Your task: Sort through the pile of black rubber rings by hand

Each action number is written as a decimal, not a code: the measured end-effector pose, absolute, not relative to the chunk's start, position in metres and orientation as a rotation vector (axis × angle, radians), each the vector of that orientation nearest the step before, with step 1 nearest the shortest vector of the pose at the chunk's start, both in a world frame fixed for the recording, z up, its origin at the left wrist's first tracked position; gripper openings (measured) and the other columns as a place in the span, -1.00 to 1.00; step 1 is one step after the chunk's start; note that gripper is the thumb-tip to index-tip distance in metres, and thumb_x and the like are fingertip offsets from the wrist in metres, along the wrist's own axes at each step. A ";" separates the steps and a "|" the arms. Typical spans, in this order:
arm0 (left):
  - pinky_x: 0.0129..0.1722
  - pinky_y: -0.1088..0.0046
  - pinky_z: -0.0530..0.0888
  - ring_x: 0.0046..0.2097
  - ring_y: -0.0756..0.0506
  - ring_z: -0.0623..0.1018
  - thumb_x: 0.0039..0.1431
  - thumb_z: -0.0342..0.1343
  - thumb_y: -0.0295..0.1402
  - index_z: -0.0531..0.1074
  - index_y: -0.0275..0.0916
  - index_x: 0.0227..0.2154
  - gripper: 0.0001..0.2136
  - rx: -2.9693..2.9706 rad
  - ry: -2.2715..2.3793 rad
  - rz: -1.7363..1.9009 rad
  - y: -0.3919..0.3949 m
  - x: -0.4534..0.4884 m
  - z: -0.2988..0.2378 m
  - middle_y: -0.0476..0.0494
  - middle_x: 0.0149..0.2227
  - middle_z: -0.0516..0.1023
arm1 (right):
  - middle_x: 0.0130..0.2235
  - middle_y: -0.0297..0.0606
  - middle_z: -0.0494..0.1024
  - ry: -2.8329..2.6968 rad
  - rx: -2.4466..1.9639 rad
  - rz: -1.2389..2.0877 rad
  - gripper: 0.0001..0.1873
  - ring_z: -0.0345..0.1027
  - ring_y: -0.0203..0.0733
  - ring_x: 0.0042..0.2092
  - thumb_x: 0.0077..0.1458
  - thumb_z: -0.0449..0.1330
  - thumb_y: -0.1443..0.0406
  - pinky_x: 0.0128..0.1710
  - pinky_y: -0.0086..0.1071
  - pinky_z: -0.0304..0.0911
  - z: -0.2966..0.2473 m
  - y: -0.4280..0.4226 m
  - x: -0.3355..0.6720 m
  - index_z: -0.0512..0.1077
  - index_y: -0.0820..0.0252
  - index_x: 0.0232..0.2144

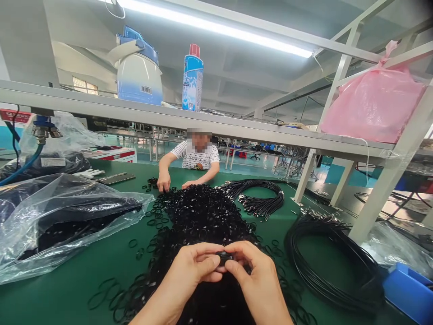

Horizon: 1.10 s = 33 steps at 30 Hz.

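Fingers [206, 265] pinching one black ring [223, 257], one heap [199, 216]

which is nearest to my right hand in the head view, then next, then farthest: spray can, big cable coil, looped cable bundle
From the right hand, pinching a black ring:
1. big cable coil, just to its right
2. looped cable bundle, farther back on the table
3. spray can, up on the shelf, left

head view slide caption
Left hand and right hand pinch a black piece over a heap of rings on a green table
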<state>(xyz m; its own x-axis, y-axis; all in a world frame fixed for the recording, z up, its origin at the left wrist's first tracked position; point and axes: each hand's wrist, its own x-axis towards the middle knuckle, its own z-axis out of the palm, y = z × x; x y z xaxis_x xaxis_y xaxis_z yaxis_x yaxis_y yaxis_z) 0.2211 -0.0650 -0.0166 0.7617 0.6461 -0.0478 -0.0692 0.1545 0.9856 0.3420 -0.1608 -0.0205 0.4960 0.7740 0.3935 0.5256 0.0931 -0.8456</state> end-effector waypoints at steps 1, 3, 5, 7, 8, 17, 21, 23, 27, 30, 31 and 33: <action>-0.21 0.34 0.49 -0.20 -0.16 0.54 0.04 0.18 -0.37 0.50 -0.31 -0.22 -0.77 1.318 0.560 0.576 -0.063 0.221 -0.018 -0.22 -0.27 0.57 | -0.36 -0.40 0.53 -1.135 -1.565 0.281 -0.78 0.37 -0.25 -0.32 -0.03 0.14 0.48 -0.30 -0.44 0.24 -0.022 -0.161 0.343 0.50 0.09 -0.38; -0.28 0.37 0.51 -0.21 -0.15 0.54 0.05 0.17 -0.34 0.49 -0.28 -0.22 -0.78 1.273 0.617 0.641 -0.058 0.220 -0.018 -0.18 -0.28 0.55 | -0.37 -0.38 0.54 -1.092 -1.563 0.297 -0.82 0.39 -0.23 -0.31 -0.01 0.14 0.45 -0.28 -0.41 0.25 -0.025 -0.160 0.345 0.49 0.11 -0.40; -0.31 0.39 0.50 -0.18 -0.16 0.53 0.05 0.16 -0.32 0.48 -0.23 -0.22 -0.79 1.210 0.650 0.696 -0.053 0.218 -0.018 -0.13 -0.26 0.51 | -0.36 -0.35 0.54 -1.061 -1.560 0.316 -0.86 0.39 -0.19 -0.30 0.00 0.14 0.42 -0.26 -0.38 0.26 -0.027 -0.160 0.347 0.49 0.14 -0.39; -0.29 0.40 0.49 -0.15 -0.15 0.51 0.06 0.15 -0.32 0.48 -0.20 -0.24 -0.81 1.175 0.630 0.712 -0.051 0.216 -0.016 -0.11 -0.23 0.48 | -0.33 -0.30 0.55 -1.048 -1.541 0.348 -0.86 0.40 -0.17 -0.29 0.05 0.14 0.35 -0.26 -0.35 0.28 -0.027 -0.161 0.347 0.49 0.15 -0.32; -0.27 0.41 0.48 -0.13 -0.15 0.49 0.06 0.15 -0.33 0.48 -0.20 -0.24 -0.82 1.183 0.606 0.700 -0.051 0.216 -0.015 -0.11 -0.21 0.47 | -0.30 -0.28 0.55 -1.054 -1.522 0.369 -0.83 0.40 -0.17 -0.28 0.07 0.13 0.31 -0.26 -0.35 0.29 -0.027 -0.161 0.347 0.48 0.16 -0.27; -0.41 0.53 0.34 -0.37 -0.01 0.40 -0.10 0.28 -0.32 0.49 -0.24 -0.32 -0.76 1.360 0.549 0.692 -0.059 0.225 -0.022 -0.03 -0.39 0.49 | -0.42 -0.29 0.54 -0.988 -1.427 0.521 -0.93 0.40 -0.18 -0.36 -0.02 0.20 0.32 -0.34 -0.38 0.28 -0.032 -0.155 0.341 0.48 0.21 -0.44; -0.51 0.56 0.21 -0.45 0.04 0.31 -0.02 0.22 -0.29 0.50 -0.25 -0.27 -0.77 1.406 0.545 0.662 -0.055 0.223 -0.023 -0.06 -0.39 0.51 | -0.46 -0.27 0.49 -0.821 -1.301 0.608 -0.86 0.40 -0.17 -0.35 -0.04 0.23 0.26 -0.41 -0.41 0.26 -0.035 -0.153 0.350 0.42 0.25 -0.45; -0.51 0.57 0.17 -0.48 0.06 0.28 -0.01 0.20 -0.27 0.51 -0.26 -0.24 -0.74 1.394 0.549 0.609 -0.053 0.223 -0.023 -0.10 -0.35 0.54 | -0.43 -0.26 0.48 -0.744 -1.267 0.599 -0.80 0.40 -0.16 -0.32 -0.03 0.23 0.20 -0.42 -0.42 0.26 -0.034 -0.153 0.356 0.40 0.25 -0.43; -0.46 0.57 0.23 -0.47 0.07 0.29 -0.03 0.22 -0.27 0.53 -0.25 -0.26 -0.75 1.322 0.583 0.594 -0.051 0.221 -0.020 -0.09 -0.33 0.55 | -0.49 -0.37 0.43 -0.733 -1.272 0.555 -0.78 0.33 -0.29 -0.46 -0.03 0.24 0.22 -0.50 -0.49 0.19 -0.032 -0.155 0.363 0.37 0.20 -0.33; -0.33 0.53 0.33 -0.32 -0.01 0.38 -0.01 0.22 -0.28 0.53 -0.24 -0.26 -0.76 1.284 0.564 0.603 -0.052 0.220 -0.019 -0.10 -0.29 0.53 | -0.49 -0.38 0.43 -0.831 -1.349 0.512 -0.86 0.28 -0.32 -0.50 0.01 0.16 0.28 -0.50 -0.49 0.18 -0.032 -0.156 0.361 0.40 0.20 -0.33; -0.29 0.51 0.36 -0.27 -0.04 0.40 -0.02 0.23 -0.28 0.53 -0.24 -0.26 -0.76 1.285 0.555 0.614 -0.053 0.220 -0.019 -0.11 -0.27 0.52 | -0.46 -0.34 0.46 -0.867 -1.387 0.496 -0.87 0.30 -0.31 -0.48 0.03 0.12 0.29 -0.48 -0.47 0.20 -0.032 -0.156 0.359 0.43 0.21 -0.35; -0.25 0.46 0.39 -0.23 -0.07 0.42 -0.03 0.24 -0.29 0.53 -0.23 -0.27 -0.76 1.309 0.537 0.632 -0.053 0.221 -0.020 -0.11 -0.26 0.51 | -0.39 -0.25 0.51 -0.926 -1.444 0.493 -0.80 0.36 -0.25 -0.41 0.08 0.07 0.27 -0.43 -0.44 0.25 -0.031 -0.156 0.354 0.47 0.24 -0.36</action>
<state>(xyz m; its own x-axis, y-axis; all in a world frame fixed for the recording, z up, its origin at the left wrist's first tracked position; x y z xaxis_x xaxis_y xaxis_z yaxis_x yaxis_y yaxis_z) 0.2208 -0.0533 -0.0201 0.7200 0.6940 -0.0091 -0.1210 0.1385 0.9829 0.3545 -0.1564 -0.0310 0.5811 0.7789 0.2360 0.2393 0.1136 -0.9643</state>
